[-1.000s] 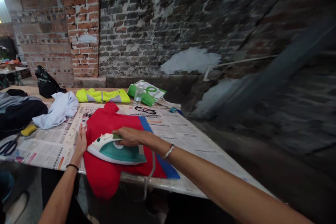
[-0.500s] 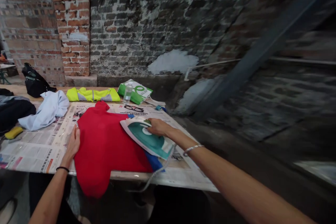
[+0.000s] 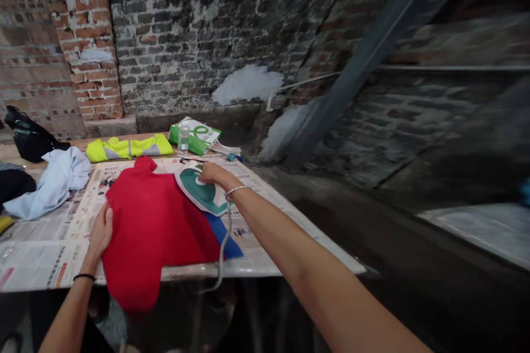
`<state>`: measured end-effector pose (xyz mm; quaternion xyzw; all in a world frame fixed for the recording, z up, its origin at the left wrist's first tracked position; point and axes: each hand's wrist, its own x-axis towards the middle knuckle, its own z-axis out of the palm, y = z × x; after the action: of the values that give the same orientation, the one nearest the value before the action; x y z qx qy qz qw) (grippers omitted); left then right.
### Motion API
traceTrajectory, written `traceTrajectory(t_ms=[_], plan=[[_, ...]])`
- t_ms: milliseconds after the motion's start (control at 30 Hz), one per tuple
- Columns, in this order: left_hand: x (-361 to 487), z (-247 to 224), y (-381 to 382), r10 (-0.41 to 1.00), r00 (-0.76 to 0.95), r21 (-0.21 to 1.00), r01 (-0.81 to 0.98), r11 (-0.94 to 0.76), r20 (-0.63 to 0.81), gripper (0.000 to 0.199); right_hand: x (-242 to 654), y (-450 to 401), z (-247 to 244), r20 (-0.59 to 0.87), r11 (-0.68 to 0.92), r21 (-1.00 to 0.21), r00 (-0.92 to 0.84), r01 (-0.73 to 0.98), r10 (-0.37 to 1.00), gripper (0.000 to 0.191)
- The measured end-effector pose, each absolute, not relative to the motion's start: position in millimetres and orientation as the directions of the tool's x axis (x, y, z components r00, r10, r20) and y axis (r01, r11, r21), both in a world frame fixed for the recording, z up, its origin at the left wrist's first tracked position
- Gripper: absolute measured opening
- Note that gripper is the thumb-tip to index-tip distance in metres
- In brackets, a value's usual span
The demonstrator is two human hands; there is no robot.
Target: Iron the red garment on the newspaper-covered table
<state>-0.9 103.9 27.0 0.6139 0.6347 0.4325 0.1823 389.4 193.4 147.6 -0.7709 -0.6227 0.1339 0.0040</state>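
While the left hand [image 3: 99,235] lies flat on a red cloth garment [image 3: 151,237] at lower centre, its fingers close together and pressing the cloth near its left edge, a thin black wristband [image 3: 84,277] circles that wrist. The right hand [image 3: 214,174] sits just above centre, its fingers clamped over the handle of a white and teal steam iron [image 3: 194,193], with a silver bracelet [image 3: 234,192] at the wrist. The iron is tilted at the upper right edge of the red garment, and a braided cord [image 3: 224,242] drops from it past the table edge. A blue cloth [image 3: 221,237] shows beside the garment's lower right side. Both lie on spread newspaper [image 3: 45,256] covering the table.

Farther up, a light blue cloth [image 3: 47,190] lies at the left, below a black bag [image 3: 28,137] in the upper left of the table. A yellow reflective vest [image 3: 128,148] lies along the far edge, near a clear water bottle [image 3: 183,138] standing on a green and white bag [image 3: 196,135]. Behind them rises a patched brick wall [image 3: 194,27], crossed at the upper right by a steel beam [image 3: 364,60].
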Motion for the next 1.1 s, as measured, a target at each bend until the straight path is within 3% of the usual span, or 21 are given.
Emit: traceTrajectory(t_ms=[300, 733, 1000, 1100], plan=[[-1, 30, 105, 0.943, -0.172, 0.769, 0.628, -0.117, 0.284, 0.063, 389, 120, 151, -0.242, -0.138, -0.234, 0.08, 0.962, 0.967, 0.038], [-2, 29, 97, 0.933, -0.234, 0.871, 0.471, -0.139, 0.275, 0.056, 354, 91, 154, -0.213, 0.357, -0.264, -0.415, 0.896, 0.885, 0.026], [-13, 21, 104, 0.931, -0.277, 0.95, 0.264, -0.165, 0.238, 0.073, 263, 84, 171, -0.224, 0.561, -0.188, -0.591, 0.806, 0.775, 0.033], [-19, 18, 112, 0.933, -0.283, 0.952, 0.268, -0.146, 0.222, 0.077, 244, 83, 176, -0.213, 0.603, -0.173, -0.627, 0.779, 0.749, 0.039]])
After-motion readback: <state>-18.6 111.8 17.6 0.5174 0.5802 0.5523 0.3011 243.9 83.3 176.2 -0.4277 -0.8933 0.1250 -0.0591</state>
